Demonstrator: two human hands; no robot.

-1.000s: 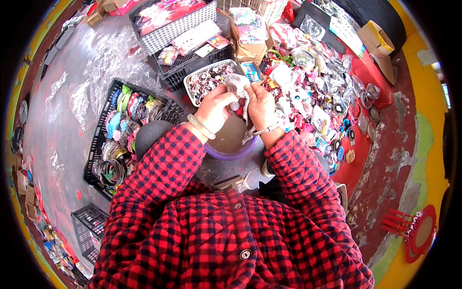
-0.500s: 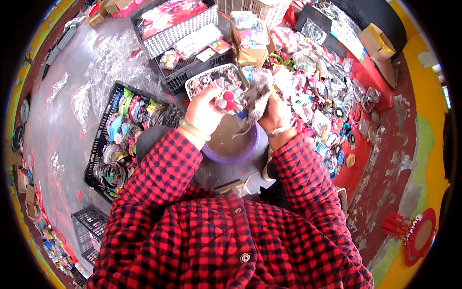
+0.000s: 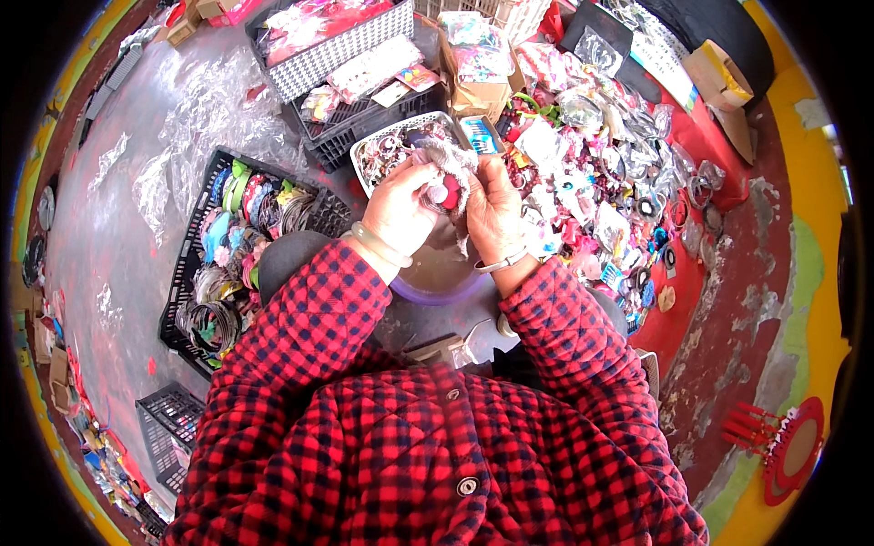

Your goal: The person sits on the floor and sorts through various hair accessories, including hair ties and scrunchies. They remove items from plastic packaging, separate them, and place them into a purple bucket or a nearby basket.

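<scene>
My left hand (image 3: 398, 209) is closed on a hair ornament with red and grey pom-poms (image 3: 450, 193), held above a purple basin (image 3: 451, 297) of murky water. Pinched in my right hand (image 3: 496, 217) is a grey cloth (image 3: 448, 158), which wraps over the top and right side of the ornament and partly hides it. The two hands nearly meet. Just beyond them stands a white basket (image 3: 362, 162) of small hair accessories, with a blue packet (image 3: 481, 136) beside it.
To the left is a black crate (image 3: 185, 289) of headbands and hair ties. Behind are stacked crates (image 3: 341, 55) and a cardboard box (image 3: 482, 98). A big heap of accessories (image 3: 601, 205) covers the red sheet at right. A smaller black crate (image 3: 164, 437) sits lower left.
My right hand has moved left, bringing the cloth against the ornament and around it. The pom-poms, plainly visible before, are now partly covered. My left hand has shifted slightly right.
</scene>
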